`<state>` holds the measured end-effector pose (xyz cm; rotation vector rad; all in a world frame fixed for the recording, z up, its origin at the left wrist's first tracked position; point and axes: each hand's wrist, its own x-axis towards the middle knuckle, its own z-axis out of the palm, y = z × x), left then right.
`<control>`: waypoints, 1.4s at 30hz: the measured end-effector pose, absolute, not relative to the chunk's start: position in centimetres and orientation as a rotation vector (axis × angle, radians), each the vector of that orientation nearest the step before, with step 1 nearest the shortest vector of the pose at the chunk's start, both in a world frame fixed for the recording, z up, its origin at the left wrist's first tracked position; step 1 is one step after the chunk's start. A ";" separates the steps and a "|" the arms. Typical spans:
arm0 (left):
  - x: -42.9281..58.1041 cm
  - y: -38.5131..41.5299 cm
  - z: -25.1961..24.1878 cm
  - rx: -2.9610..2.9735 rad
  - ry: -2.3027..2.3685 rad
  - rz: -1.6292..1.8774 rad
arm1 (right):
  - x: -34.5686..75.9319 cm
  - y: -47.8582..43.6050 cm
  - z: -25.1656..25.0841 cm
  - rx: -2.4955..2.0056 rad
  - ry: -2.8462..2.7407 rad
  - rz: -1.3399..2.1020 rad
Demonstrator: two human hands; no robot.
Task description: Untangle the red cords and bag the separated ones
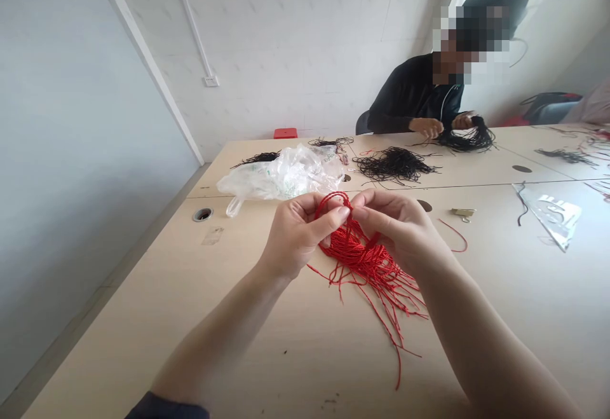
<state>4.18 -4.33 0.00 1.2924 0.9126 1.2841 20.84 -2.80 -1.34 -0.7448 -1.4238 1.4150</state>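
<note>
Red cord bundle (362, 260) at 12 o'clock, pinched between both hands, over the table (143, 317).
Long axis running from a top loop down to loose ends at 5 o'clock. Left hand (298, 231) and right hand (393, 225) nearly closed, fingers (333, 214) gripping the loop. Crumpled clear plastic bag (281, 174) at 11 o'clock, contents hard to tell; flat clear packet (548, 212) at 2 o'clock.

On the table (143, 323), a plastic bag (281, 174) lies behind the bundle of cords (362, 266), a binder clip (462, 213) lies to its right, and a heap of cords (393, 164) lies farther back, before a seated person (414, 95).
</note>
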 end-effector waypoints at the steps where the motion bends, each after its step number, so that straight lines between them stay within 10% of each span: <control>1: 4.1 -4.3 0.1 1.298 0.906 1.251 | 21.0 -2.7 -1.3 -0.762 -1.437 1.432; 42: 3.6 -4.2 0.5 0.812 0.599 0.741 | 21.6 -2.4 -1.4 -0.472 -1.533 1.500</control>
